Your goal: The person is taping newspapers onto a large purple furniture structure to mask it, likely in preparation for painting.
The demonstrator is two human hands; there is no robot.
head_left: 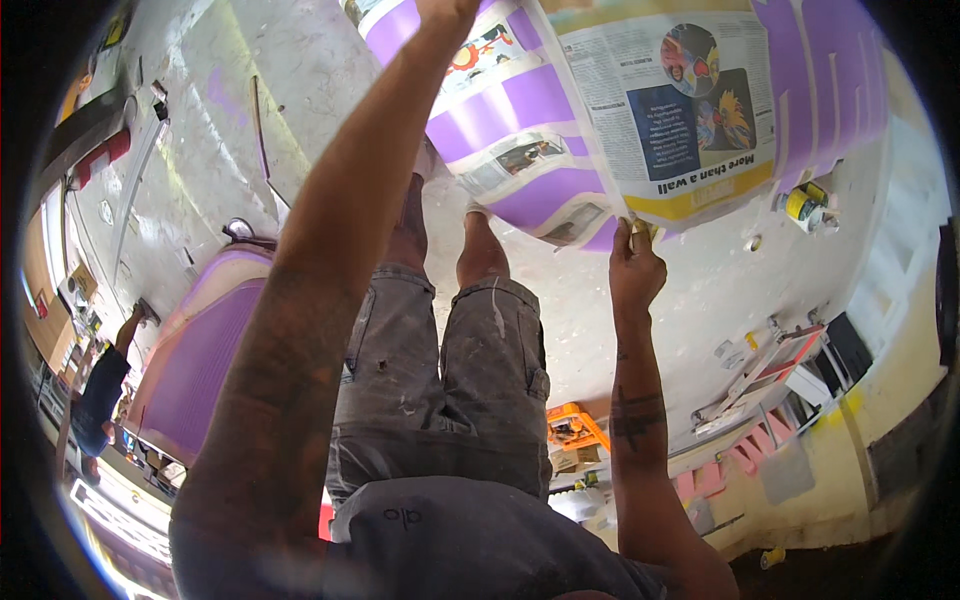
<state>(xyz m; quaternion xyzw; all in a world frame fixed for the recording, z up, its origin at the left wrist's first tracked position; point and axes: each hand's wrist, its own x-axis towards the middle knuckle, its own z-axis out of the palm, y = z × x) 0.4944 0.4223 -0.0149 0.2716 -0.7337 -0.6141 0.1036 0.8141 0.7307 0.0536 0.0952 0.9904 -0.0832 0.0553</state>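
A curved purple panel [515, 110] stands in front of me, partly covered with newspaper sheets and pale masking tape. One large newspaper sheet [625, 120] with a yellow band lies over its right part. Down that sheet's left edge runs a long pale strip of masking tape [585, 125]. At the strip's lower end, by the sheet's corner, my right hand [637, 265] is closed in a pinch on the tape. My left hand [450, 8] reaches to the panel's upper part; the picture's top edge cuts off its fingers.
Another purple panel [200, 360] stands at my left, and beyond it a person in dark clothes [103, 395]. A yellow-labelled can [805, 207] sits on the floor [560, 300] at right. An orange tool or stand [577, 425] and a rack [775, 370] are nearer.
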